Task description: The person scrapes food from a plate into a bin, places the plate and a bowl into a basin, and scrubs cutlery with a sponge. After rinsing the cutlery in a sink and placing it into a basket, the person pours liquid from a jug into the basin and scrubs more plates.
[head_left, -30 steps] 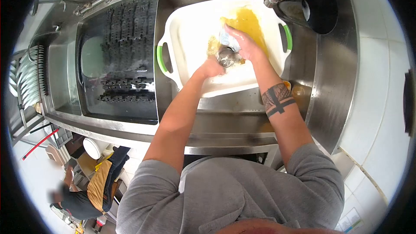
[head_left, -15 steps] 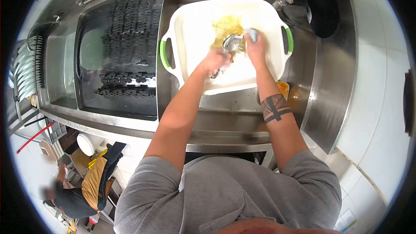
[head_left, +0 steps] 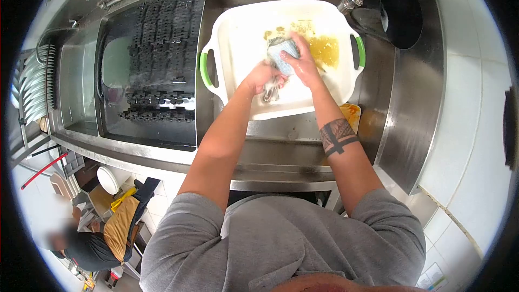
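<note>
My left hand point(head_left: 260, 77) is closed around shiny metal spoons point(head_left: 271, 94), whose handle ends stick out below the fingers. My right hand point(head_left: 304, 60) grips a light blue cloth or sponge point(head_left: 284, 57) and presses it over the rounded upper ends, hiding most of them. Both hands are close together above a white basin point(head_left: 238, 16) with green-lined handles. Yellowish liquid with bits of foam point(head_left: 326, 51) lies on the basin's floor, right of the hands.
The basin rests in a steel sink point(head_left: 281, 154), with an orange-stained container point(head_left: 351, 114) beside it. At left, dark slotted racks point(head_left: 167, 48) sit in another sink. A faucet point(head_left: 354, 0) stands behind. Plates point(head_left: 43, 84) are racked far left; another person point(head_left: 97, 249) is at lower left.
My right hand has moved left and brought the blue cloth onto the spoon heads. The yellowish liquid has spread to the right in the basin.
</note>
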A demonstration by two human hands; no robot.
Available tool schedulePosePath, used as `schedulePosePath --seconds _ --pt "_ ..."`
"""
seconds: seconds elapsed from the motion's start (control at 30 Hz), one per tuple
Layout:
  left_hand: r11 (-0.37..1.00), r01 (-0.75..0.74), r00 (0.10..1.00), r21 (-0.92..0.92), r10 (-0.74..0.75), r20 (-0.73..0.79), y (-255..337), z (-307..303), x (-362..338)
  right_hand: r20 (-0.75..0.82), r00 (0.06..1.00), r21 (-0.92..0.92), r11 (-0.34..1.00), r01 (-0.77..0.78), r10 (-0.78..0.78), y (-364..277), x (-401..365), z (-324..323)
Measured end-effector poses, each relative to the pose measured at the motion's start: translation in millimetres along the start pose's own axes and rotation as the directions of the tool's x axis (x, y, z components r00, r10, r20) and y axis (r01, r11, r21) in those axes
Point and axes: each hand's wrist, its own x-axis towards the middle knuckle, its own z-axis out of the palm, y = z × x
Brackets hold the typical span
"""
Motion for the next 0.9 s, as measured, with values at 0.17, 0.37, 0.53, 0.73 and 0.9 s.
schedulePosePath --seconds 0.17,0.37,0.53,0.73,0.9 --pt "0.993 0.09 0.985 0.078 -0.101 0.143 -5.7 -0.7 2.8 0.177 0.942 -0.013 0.958 -0.286 0.284 2.4 5.8 -20.2" --pt "0.989 -0.056 0.996 0.134 0.046 0.071 -15.2 8.8 12.0 -0.188 0.913 -0.077 0.921 -0.381 0.362 13.7 12.8 -5.4" --pt "0.938 0.163 0.981 0.307 -0.188 0.054 -9.8 -5.9 7.6 0.126 0.992 -0.036 0.999 -0.012 0.016 4.5 8.3 -11.4" --pt "0.951 -0.061 0.99 0.302 0.02 0.137 -22.4 10.0 14.0 -0.116 0.892 -0.349 0.823 -0.449 0.438 -0.8 20.7 -17.0" --pt "0.958 -0.007 1.0 0.287 0.001 0.021 -16.6 9.9 9.6 -0.033 0.978 -0.104 0.972 -0.21 0.208 5.7 12.5 -5.1"
